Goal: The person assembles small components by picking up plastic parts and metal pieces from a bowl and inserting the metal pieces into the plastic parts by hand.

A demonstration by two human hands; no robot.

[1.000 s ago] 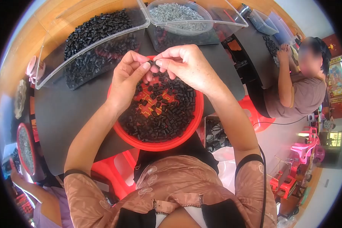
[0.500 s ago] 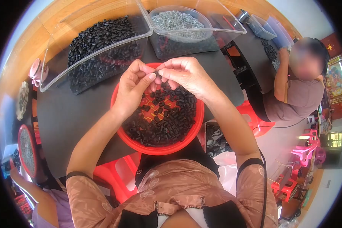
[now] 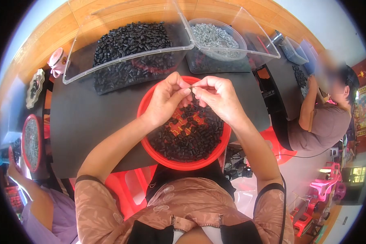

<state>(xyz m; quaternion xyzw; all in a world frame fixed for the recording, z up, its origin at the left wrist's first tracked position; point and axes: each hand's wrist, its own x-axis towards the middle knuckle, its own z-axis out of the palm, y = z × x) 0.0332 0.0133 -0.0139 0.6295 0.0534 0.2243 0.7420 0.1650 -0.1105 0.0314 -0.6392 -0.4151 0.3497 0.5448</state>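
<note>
My left hand (image 3: 166, 99) and my right hand (image 3: 220, 99) meet above the far side of a red basin (image 3: 182, 166). Thumb and forefinger are pinched together on each. Between the fingertips sits a small dark piece (image 3: 191, 87), mostly covered, so its exact shape cannot be made out. Loose small black plastic pieces (image 3: 187, 144) lie in the basin beneath, leaving part of its red and yellow patterned bottom showing.
Behind the basin stands a clear bin of black pieces (image 3: 132, 40). Beside it, a second clear bin holds a bowl of shiny clear or metallic parts (image 3: 214, 36). One person (image 3: 327, 122) works at right; another person's arm (image 3: 40, 203) shows at lower left, near a red-rimmed tray (image 3: 25, 142).
The view has shifted, so the basin and bins sit further right in it. My hands keep pinching together at the same place over the basin.
</note>
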